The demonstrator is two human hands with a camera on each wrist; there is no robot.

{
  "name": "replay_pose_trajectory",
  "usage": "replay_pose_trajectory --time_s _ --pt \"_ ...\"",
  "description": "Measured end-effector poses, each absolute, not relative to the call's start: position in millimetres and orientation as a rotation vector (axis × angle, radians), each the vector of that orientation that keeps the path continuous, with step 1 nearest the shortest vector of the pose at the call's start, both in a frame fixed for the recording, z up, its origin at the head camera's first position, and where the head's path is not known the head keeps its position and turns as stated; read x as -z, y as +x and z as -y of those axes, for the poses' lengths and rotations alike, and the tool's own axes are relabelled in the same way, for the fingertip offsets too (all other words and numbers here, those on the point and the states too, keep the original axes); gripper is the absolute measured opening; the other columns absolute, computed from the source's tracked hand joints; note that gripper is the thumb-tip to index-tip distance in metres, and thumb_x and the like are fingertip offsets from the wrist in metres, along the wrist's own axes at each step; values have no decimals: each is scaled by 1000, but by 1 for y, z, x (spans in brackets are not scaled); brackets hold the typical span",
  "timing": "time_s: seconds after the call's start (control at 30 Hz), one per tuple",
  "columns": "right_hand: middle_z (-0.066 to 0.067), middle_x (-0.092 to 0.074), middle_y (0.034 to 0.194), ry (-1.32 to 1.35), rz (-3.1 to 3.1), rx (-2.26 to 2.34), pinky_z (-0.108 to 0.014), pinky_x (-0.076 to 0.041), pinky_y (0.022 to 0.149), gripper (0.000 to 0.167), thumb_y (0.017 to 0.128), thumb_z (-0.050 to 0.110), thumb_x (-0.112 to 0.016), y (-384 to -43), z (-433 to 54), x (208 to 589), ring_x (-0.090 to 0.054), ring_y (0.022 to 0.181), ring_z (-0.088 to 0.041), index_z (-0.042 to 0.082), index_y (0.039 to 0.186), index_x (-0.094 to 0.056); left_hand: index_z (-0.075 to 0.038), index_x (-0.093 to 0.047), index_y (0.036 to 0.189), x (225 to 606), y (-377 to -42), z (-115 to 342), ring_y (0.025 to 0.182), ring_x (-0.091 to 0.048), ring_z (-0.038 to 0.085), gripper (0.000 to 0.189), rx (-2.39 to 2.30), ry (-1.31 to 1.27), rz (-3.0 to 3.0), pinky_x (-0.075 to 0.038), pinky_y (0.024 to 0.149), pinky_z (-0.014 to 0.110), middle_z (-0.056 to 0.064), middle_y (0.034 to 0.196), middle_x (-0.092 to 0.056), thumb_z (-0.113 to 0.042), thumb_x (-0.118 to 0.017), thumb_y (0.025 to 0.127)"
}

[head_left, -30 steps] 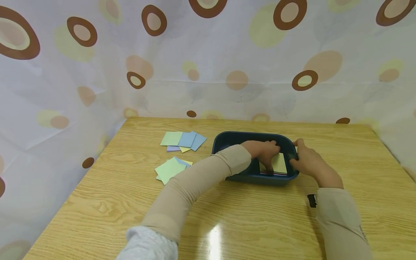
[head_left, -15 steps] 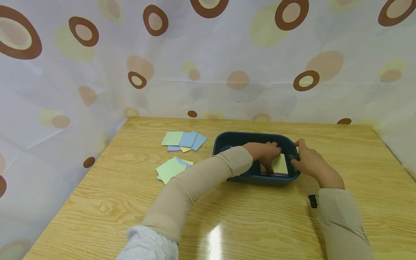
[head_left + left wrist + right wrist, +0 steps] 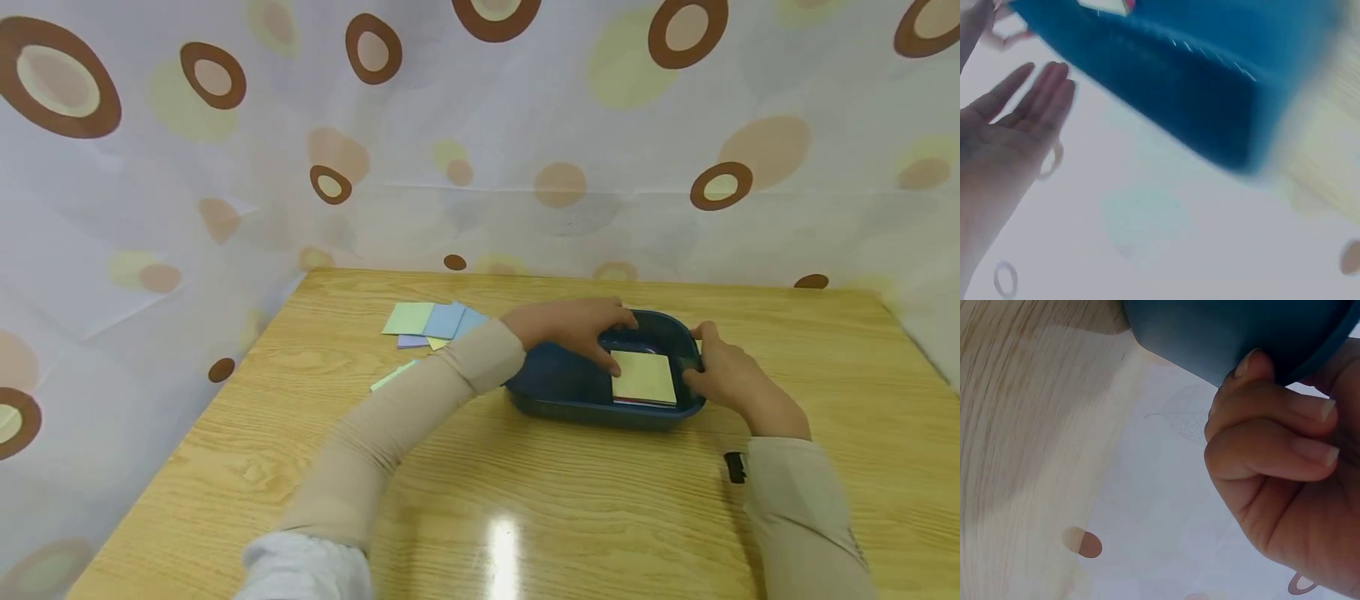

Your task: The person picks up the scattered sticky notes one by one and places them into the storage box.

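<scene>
A dark blue plastic bin [image 3: 592, 412] stands on the table, and in its right end lies a stack of square paper notes [image 3: 645, 377] with a pale yellow one on top. My left hand [image 3: 573, 323] hovers over the bin with nothing in it, its thumb and fingers spread apart; the left wrist view shows its fingers [image 3: 1054, 100] extended. At the bin's right end my right hand [image 3: 738, 379] grips the rim, its fingers [image 3: 1272, 419] curled on the outer wall in the right wrist view.
Green, blue, purple and yellow paper squares [image 3: 408, 318] lie left of the bin. More squares [image 3: 392, 377] nearer me are mostly hidden by my left sleeve. A small black object [image 3: 736, 467] lies beside my right sleeve. A patterned curtain [image 3: 562, 217] hangs behind the table.
My left hand has lifted off the note stack and moved left, uncovering the yellow top square. My right hand keeps its grip on the bin's rim. The head view has shifted slightly.
</scene>
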State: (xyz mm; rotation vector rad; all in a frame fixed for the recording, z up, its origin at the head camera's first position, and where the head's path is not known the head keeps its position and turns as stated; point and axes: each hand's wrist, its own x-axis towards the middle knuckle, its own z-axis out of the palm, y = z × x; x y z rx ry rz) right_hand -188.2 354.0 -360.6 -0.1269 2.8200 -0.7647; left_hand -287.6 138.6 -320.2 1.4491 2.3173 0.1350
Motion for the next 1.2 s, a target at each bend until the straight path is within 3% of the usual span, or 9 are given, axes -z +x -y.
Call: replay_pose_trajectory --time_s 0.2,0.33,0.47,0.77,1.0,1.2 --pt "-3 -38 57 -151 -2820 789 -32 -32 49 62 93 8 -50 -188 -354 363 -35 47 -15 -17 136 -12 -3 -48 137 311 -312 -37 122 -49 27 52 -562 1373 -2425 -38 103 33 15 132 -51 -22 -66 92" --pt "-2 -37 56 -153 -2817 781 -32 -31 48 63 94 9 -49 -186 -357 362 -34 47 -15 -17 136 -11 2 -46 138 316 -340 27 123 -47 33 51 -549 1115 -2608 -38 102 42 20 131 -52 -13 -64 93" --pt "-2 -37 57 -141 -2809 772 -33 -32 49 63 94 9 -50 -184 -360 363 -35 48 -15 -18 136 -11 3 -36 144 329 -355 66 132 -38 36 59 -408 823 -2662 -35 105 46 23 143 -42 -8 -62 92" --pt "-2 -37 57 -158 -2839 770 -32 -31 48 64 93 8 -49 -182 -367 367 -34 47 -14 -19 136 -11 -11 -21 154 362 -368 83 145 -14 32 81 -271 548 -2555 -22 112 51 13 159 -14 -10 -65 86" --pt "-2 -39 58 -160 -2828 771 -33 -32 49 63 93 8 -49 -181 -368 366 -36 48 -16 -19 136 -11 -18 -19 155 371 -372 85 146 -10 33 87 -258 509 -2519 -17 111 56 11 160 -10 -18 -68 83" --pt "-2 -39 58 -159 -2836 765 -32 -32 49 64 93 9 -51 -181 -365 365 -36 48 -15 -19 135 -12 -18 -27 152 377 -370 88 144 -14 36 78 -258 539 -2572 -24 108 59 16 158 -11 -24 -66 85"
